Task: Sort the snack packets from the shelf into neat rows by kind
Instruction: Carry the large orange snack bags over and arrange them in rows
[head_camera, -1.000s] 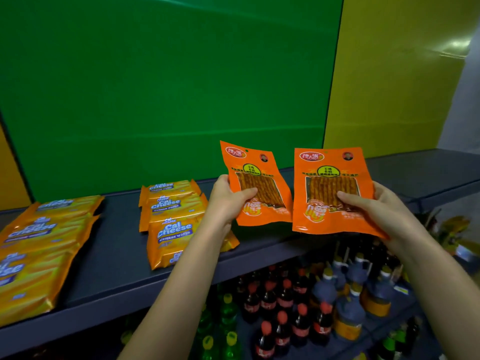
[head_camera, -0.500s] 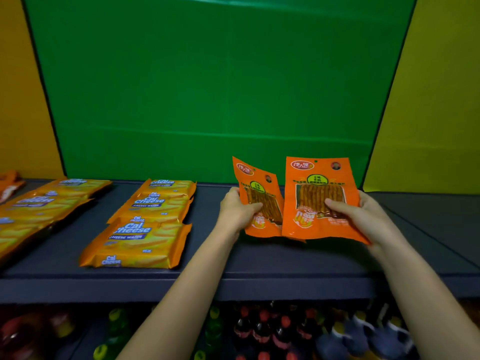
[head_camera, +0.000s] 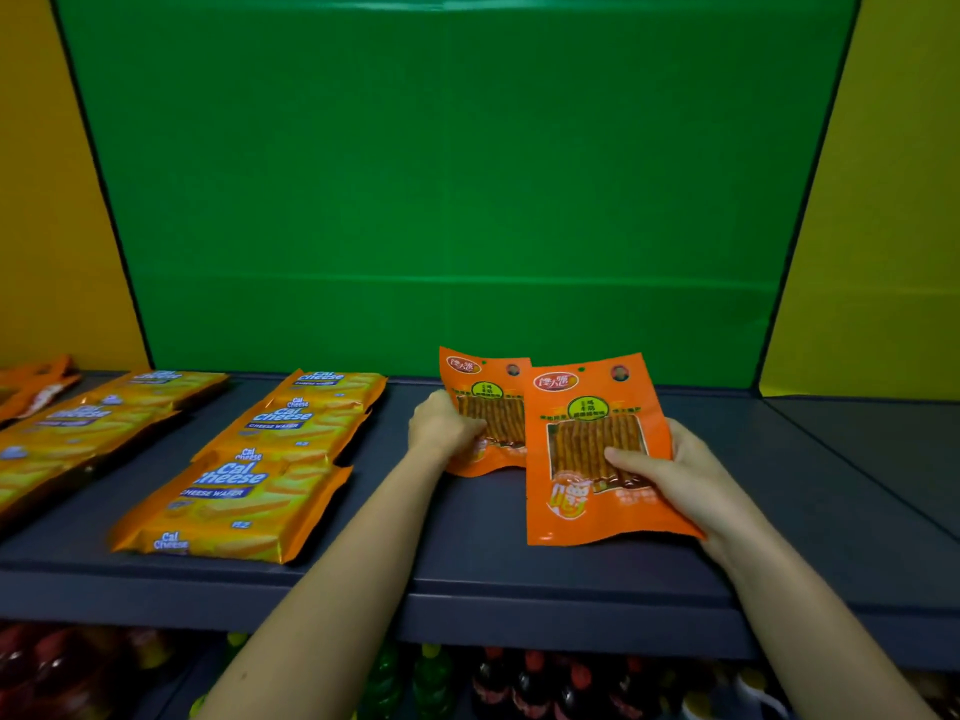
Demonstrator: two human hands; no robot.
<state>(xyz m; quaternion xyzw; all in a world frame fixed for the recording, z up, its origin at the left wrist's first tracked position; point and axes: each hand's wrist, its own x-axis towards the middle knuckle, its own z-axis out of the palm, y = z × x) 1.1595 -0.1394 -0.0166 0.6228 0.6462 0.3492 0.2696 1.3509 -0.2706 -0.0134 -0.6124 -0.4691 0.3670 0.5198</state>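
Note:
My left hand [head_camera: 441, 426] grips an orange spicy-stick packet [head_camera: 485, 392] by its left edge, low over the dark shelf [head_camera: 519, 563]. My right hand [head_camera: 670, 478] holds a second, identical orange packet [head_camera: 587, 449], which overlaps the first one's right side and sits nearer to me. Both packets tilt up from the shelf with their fronts showing. To the left lies a row of yellow Cal Cheese wafer packets [head_camera: 260, 470], overlapping front to back. Another row of the same wafer packets [head_camera: 78, 423] lies further left.
More orange packets [head_camera: 36, 379] lie at the far left edge of the shelf. A green back panel [head_camera: 441, 200] stands behind, with yellow panels on both sides. Bottles [head_camera: 498, 678] stand on the level below the shelf.
My view has swung left and down, squaring up to the shelf. Both hands have lowered the two orange packets toward the shelf, the right one now overlapping the left.

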